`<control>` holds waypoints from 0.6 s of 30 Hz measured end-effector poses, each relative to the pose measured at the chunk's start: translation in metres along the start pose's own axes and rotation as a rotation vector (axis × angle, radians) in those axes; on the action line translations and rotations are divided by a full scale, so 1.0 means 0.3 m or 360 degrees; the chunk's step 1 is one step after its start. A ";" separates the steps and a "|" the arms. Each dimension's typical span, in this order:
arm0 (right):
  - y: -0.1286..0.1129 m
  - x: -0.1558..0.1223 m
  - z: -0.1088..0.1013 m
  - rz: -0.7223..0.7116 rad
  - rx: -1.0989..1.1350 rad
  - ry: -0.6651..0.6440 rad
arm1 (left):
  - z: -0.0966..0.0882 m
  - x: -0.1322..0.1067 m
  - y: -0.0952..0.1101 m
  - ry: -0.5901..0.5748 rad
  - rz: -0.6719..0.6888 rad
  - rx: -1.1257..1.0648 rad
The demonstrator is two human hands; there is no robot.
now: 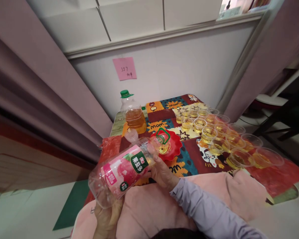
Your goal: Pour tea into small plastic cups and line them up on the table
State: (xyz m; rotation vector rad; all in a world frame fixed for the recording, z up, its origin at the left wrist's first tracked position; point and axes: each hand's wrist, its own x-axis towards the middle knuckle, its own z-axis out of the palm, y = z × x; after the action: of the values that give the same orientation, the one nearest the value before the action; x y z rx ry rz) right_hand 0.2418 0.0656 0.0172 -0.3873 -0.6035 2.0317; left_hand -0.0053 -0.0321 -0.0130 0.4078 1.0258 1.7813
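Observation:
I hold a large clear plastic bottle with a pink fruit label (124, 169) tipped on its side, its mouth toward the table. My left hand (107, 217) cups the bottle's base from below, fingers closed round it. My right hand (163, 172) grips the bottle near its shoulder. The neck, with a green ring (163, 135), hangs over a small clear cup (164, 148) that stands on a red scalloped plate (175, 146). The bottle looks almost empty.
A second bottle with a green cap (133, 116), part full of amber liquid, stands at the table's back left. Several clear cups of amber liquid (214, 132) fill the right side of the patterned tablecloth (189, 159). A pink note (124, 68) hangs on the wall. A pink cloth (149, 205) covers my lap.

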 end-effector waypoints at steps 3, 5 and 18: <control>0.002 0.001 0.000 -0.0003 -0.0003 0.0016 | -0.038 0.015 -0.007 -0.0144 -0.0026 -0.0140; 0.002 0.001 -0.001 -0.0001 0.0011 0.0003 | -0.060 0.023 -0.011 -0.0209 -0.0055 -0.0249; 0.007 0.007 -0.017 -0.0003 -0.0002 -0.0033 | 0.009 -0.003 -0.009 0.0100 -0.0010 -0.0073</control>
State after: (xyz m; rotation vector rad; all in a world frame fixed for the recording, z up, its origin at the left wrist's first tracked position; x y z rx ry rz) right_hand 0.2419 0.0680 0.0117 -0.3666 -0.6179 2.0359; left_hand -0.0014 -0.0314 -0.0135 0.3221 1.0269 1.8185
